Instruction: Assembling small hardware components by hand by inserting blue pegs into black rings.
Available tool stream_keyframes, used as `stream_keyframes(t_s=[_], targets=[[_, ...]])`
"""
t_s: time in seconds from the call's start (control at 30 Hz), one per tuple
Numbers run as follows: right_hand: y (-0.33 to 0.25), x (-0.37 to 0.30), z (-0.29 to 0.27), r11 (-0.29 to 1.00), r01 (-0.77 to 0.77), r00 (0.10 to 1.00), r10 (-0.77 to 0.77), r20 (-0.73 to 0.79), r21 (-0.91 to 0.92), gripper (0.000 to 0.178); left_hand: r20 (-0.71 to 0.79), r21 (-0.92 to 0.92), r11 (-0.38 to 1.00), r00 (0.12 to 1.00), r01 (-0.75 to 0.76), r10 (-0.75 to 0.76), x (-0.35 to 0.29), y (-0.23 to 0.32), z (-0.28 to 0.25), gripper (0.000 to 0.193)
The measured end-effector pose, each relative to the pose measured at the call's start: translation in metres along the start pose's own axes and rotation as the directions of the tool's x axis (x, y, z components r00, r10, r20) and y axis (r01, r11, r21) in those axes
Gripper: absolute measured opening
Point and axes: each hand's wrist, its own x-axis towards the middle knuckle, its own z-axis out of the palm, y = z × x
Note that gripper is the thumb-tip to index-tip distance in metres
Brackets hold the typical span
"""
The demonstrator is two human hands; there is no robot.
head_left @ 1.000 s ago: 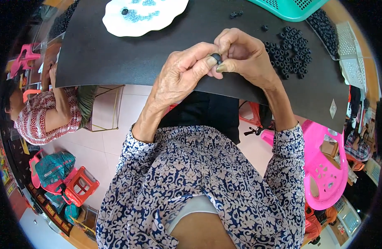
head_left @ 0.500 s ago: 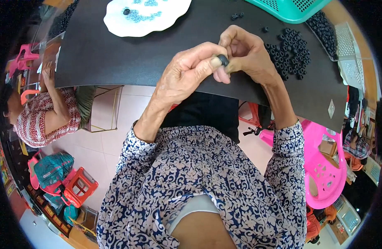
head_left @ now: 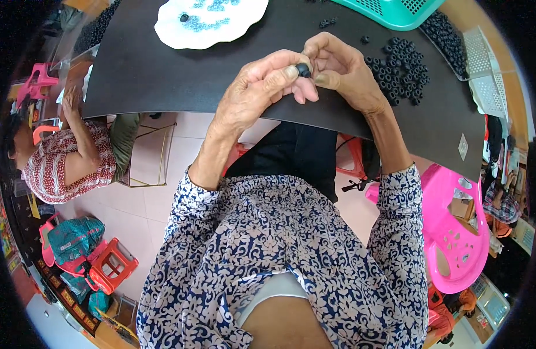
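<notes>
Over the near edge of the dark table [head_left: 163, 81], my left hand [head_left: 259, 87] pinches a small round black piece [head_left: 303, 70], like a rubber bushing, between thumb and index finger. Close beside it, my right hand [head_left: 352, 75] has its fingers curled and its thumb apart from them. The right thumb tip is near the black piece; whether it touches cannot be seen. No object shows between the right fingers. Many small black ring-shaped pieces [head_left: 401, 70] lie in a loose heap to the right of my right hand.
A white wavy-edged plate [head_left: 192, 39] at the far left holds tiny blue bits and one black piece [head_left: 184, 18]. A green basket [head_left: 396, 17], a bag of black pieces [head_left: 445, 43] and a white perforated basket [head_left: 486, 75] stand far right. A pink chair [head_left: 460, 232] is right; another person [head_left: 70, 160] sits left.
Both hands have moved slightly up and left in view, still close together. The black piece remains pinched in my left hand. The whole view has shifted a little.
</notes>
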Motion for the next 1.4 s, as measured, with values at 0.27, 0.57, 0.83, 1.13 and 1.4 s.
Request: stream_keyframes(t_s=[0.27,0.57,0.83,1.13,1.4], targets=[[-0.006,0.000,0.002,0.997,-0.081,0.997,0.082,-0.012,0.012,0.036,-0.017,0.109,0.993,0.999,-0.045,0.047,-0.001,-0.001,0.004,0.032],[0.000,0.003,0.009,0.998,0.036,0.999,-0.038,-0.026,-0.050,0.034,-0.081,0.219,0.974,0.993,-0.064,0.084,-0.007,0.004,0.008,0.032],[-0.005,-0.002,0.016,0.993,0.005,0.997,-0.013,-0.075,-0.114,0.031,-0.090,0.049,0.999,0.995,-0.024,0.028,-0.014,0.010,0.010,0.028],[-0.003,-0.004,0.020,0.998,-0.058,0.995,0.058,-0.077,0.001,0.022,-0.103,-0.103,0.994,0.994,-0.037,0.027,-0.017,0.006,0.007,0.026],[0.000,-0.005,0.020,0.997,-0.078,0.993,0.077,-0.090,-0.009,0.018,-0.132,-0.041,0.999,0.991,-0.019,0.014,-0.017,0.003,0.008,0.026]])
